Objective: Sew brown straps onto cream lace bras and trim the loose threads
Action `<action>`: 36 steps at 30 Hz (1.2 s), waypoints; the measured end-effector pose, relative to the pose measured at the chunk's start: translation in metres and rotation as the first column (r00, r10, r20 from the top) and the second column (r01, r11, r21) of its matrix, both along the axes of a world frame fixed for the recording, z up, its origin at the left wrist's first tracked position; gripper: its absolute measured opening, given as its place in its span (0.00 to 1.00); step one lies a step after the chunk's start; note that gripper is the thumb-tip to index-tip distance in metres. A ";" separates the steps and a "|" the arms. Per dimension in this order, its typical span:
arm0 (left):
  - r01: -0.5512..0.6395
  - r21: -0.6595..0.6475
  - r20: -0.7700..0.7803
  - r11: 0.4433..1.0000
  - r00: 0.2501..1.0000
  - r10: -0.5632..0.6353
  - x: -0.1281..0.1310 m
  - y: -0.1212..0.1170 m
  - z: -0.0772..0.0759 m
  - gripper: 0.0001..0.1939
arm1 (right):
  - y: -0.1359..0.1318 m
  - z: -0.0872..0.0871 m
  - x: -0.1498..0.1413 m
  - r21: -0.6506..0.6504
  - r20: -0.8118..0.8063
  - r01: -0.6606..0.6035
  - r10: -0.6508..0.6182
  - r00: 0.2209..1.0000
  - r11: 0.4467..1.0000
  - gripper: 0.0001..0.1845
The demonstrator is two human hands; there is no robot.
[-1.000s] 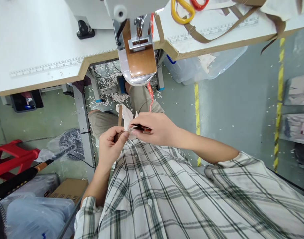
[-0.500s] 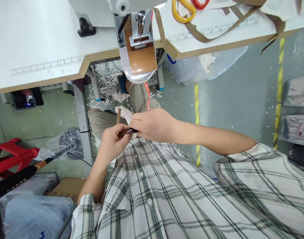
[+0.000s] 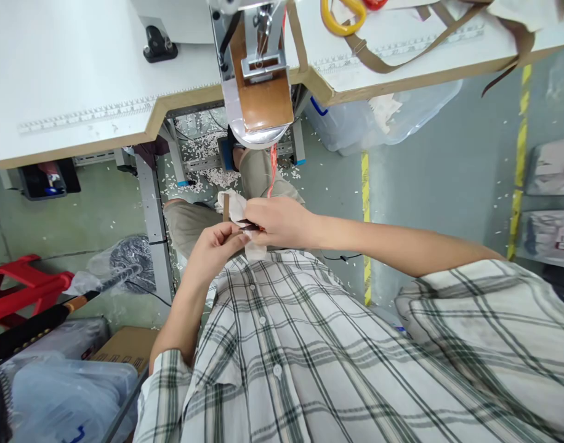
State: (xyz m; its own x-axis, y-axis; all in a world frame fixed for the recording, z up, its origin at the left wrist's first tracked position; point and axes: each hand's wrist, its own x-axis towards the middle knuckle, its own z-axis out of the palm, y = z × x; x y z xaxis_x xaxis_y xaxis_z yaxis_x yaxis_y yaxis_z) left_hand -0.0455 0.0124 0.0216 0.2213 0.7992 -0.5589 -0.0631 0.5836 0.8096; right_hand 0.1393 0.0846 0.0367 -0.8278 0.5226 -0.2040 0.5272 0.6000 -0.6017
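Over my lap, my left hand [image 3: 210, 249] pinches the edge of a small white fabric piece [image 3: 237, 207] between thumb and fingers. A narrow brown strap [image 3: 226, 208] runs along that fabric. My right hand [image 3: 284, 223] is closed around thread snips [image 3: 250, 227], whose dark blades point left at my left fingertips. Most of the snips' body is hidden in the palm. An orange-red cord [image 3: 273, 171] hangs from beside the sewing machine down to my right hand. Some white fabric also shows below the blades.
Ahead stands the sewing machine arm [image 3: 266, 107] at the notched white table [image 3: 92, 80]. Yellow-handled scissors [image 3: 340, 27] and brown straps [image 3: 402, 64] lie at its right. A clear plastic bin [image 3: 351, 123] sits beneath. At left are a red stool [image 3: 21, 286] and a cardboard box [image 3: 127, 347].
My right hand moved over the fabric beside my left fingers, then drew slightly back right, with the snips' blades showing again. Both hands keep their hold, and the fabric has shifted slightly.
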 end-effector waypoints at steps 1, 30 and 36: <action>-0.038 0.003 -0.023 0.999 0.999 0.038 0.001 0.001 -0.002 0.15 | 0.003 -0.004 0.000 0.046 0.021 -0.003 0.002 1.000 0.999 0.08; -0.167 0.005 0.034 0.986 0.985 0.166 -0.005 0.000 0.025 0.13 | -0.013 0.004 0.017 -0.207 -0.233 0.172 -0.219 0.947 0.963 0.13; -0.139 0.019 0.020 0.990 0.990 0.139 -0.005 -0.001 0.025 0.13 | -0.011 0.004 0.014 -0.171 -0.176 0.141 -0.171 0.969 0.975 0.15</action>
